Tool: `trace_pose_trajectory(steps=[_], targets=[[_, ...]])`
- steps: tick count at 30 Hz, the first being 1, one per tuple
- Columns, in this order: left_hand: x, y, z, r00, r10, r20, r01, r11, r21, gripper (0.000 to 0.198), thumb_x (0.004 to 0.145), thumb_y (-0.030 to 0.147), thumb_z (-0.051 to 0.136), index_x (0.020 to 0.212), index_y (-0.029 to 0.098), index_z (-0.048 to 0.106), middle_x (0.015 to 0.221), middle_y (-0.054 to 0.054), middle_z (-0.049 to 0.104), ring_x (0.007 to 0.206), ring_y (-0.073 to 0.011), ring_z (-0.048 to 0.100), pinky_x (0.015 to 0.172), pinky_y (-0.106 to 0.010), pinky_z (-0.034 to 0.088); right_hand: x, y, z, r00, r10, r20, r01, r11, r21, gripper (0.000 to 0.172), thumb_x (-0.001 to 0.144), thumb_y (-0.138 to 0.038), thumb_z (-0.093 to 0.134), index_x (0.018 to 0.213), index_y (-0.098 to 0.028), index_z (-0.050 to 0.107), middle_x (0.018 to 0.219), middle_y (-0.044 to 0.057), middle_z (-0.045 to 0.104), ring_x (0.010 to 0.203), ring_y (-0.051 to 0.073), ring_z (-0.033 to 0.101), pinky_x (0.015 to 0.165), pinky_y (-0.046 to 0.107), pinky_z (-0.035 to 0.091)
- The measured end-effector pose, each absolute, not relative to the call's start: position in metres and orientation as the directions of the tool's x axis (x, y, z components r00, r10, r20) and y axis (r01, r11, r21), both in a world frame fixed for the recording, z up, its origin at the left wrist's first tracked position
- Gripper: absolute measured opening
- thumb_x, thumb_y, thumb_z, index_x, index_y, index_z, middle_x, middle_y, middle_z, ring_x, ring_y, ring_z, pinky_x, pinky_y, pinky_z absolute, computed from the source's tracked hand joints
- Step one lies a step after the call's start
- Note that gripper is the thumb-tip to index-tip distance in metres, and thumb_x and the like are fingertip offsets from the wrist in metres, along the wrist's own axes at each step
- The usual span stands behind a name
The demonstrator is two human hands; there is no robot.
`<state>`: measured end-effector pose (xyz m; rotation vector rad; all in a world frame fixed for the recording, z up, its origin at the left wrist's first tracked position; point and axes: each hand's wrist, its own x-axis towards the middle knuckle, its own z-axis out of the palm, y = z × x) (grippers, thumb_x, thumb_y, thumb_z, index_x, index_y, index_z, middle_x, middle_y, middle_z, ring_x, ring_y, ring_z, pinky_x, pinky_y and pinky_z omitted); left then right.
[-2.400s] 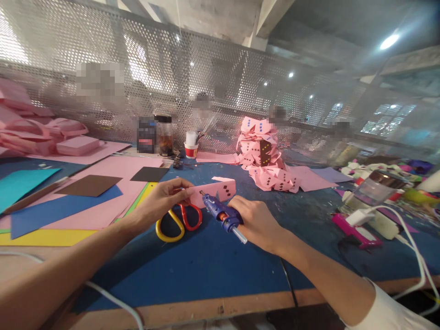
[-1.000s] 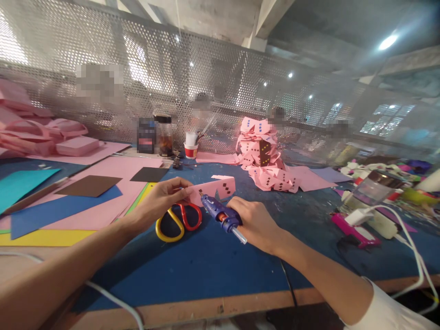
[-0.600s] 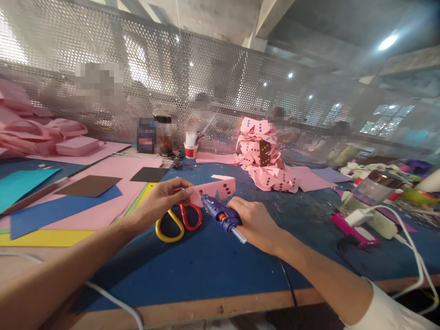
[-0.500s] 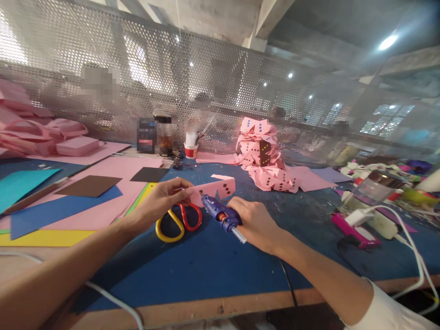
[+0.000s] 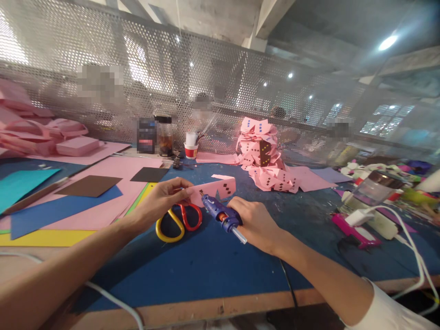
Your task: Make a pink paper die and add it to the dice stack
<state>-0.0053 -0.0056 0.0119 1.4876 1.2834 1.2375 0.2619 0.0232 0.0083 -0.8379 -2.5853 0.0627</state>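
Note:
Between the thumb and fingers of my left hand (image 5: 168, 195) is one end of a folded pink foam or paper strip (image 5: 225, 185) with small dark squares on it. My right hand (image 5: 252, 220) is closed around a blue hot glue gun (image 5: 216, 208), a clear glue stick poking out of its back. The gun's nozzle points at the strip near my left fingertips; whether it touches cannot be made out. Below the strip, scissors (image 5: 171, 231) with one yellow and one red handle loop lie on the blue table, their blades hidden.
Colored sheets (image 5: 92, 215) lie at left, with a pink heap (image 5: 44, 133) behind. A stack of dotted pink pieces (image 5: 259, 151) stands ahead, near a red-and-white cup (image 5: 191, 149) and a jar (image 5: 165, 137). At right are a pink device (image 5: 357, 231) and white cables (image 5: 409, 229). Perforated metal panel (image 5: 220, 87) stands behind.

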Motion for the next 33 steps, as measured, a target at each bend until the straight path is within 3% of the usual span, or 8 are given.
trace_pose_trajectory(steps=[16, 33], targets=[[-0.0071, -0.0061, 0.0105, 0.039, 0.987, 0.154, 0.180, -0.158, 0.971, 0.029, 0.082, 0.047, 0.073, 0.092, 0.020, 0.068, 0.084, -0.001, 0.070, 0.077, -0.0170, 0.065, 0.077, -0.029, 0.053, 0.2617, 0.0236, 0.0075, -0.732, 0.565, 0.380, 0.548, 0.820, -0.165, 0.004, 0.092, -0.022, 0.058, 0.096, -0.021, 0.057, 0.095, 0.001, 0.068, 0.081, 0.017, 0.065, 0.066, 0.027, 0.037], [-0.0074, -0.0041, 0.0103, 0.036, 0.987, 0.156, 0.172, -0.160, 0.972, 0.032, 0.080, 0.047, 0.074, 0.092, 0.019, 0.067, 0.083, -0.002, 0.070, 0.076, -0.0182, 0.064, 0.078, -0.032, 0.052, 0.2623, 0.0237, 0.0093, -0.722, 0.573, 0.389, 0.546, 0.816, -0.190, 0.010, 0.088, -0.017, 0.059, 0.097, -0.021, 0.058, 0.097, 0.001, 0.068, 0.082, 0.017, 0.066, 0.067, 0.026, 0.037]])
